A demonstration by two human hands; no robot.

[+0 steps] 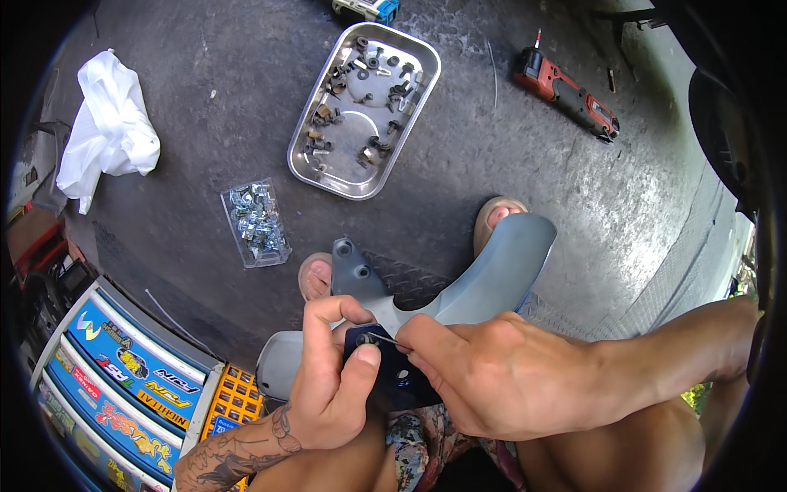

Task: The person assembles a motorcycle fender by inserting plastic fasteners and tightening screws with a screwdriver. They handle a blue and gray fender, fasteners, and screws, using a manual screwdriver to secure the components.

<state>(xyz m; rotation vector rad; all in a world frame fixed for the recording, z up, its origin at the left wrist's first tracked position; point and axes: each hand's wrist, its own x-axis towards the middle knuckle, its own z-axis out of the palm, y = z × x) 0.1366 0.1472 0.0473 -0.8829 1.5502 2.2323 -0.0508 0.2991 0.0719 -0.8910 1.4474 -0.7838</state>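
Observation:
A grey curved plastic fender (504, 266) lies across my lap and between my feet, with a holed mounting tab at its far left end. Pinched in my left hand (328, 385) is the edge of a dark blue-black panel (400, 395) that overlaps the fender. My left thumb presses beside a small round dark fastener (366, 338) on it. Closed fingers of my right hand (500, 373) grip a thin metal rod (388, 340), its tip reaching the fastener; the rest of the rod is hidden. A bright round spot shows lower on the panel.
A metal tray (365, 190) of bolts and bushings stands ahead on the dark floor. Left of it are a clear box (257, 223) of metal clips and a white plastic bag (111, 123). A red-black power tool (566, 94) lies far right; a stickered drawer chest (123, 369) stands near left.

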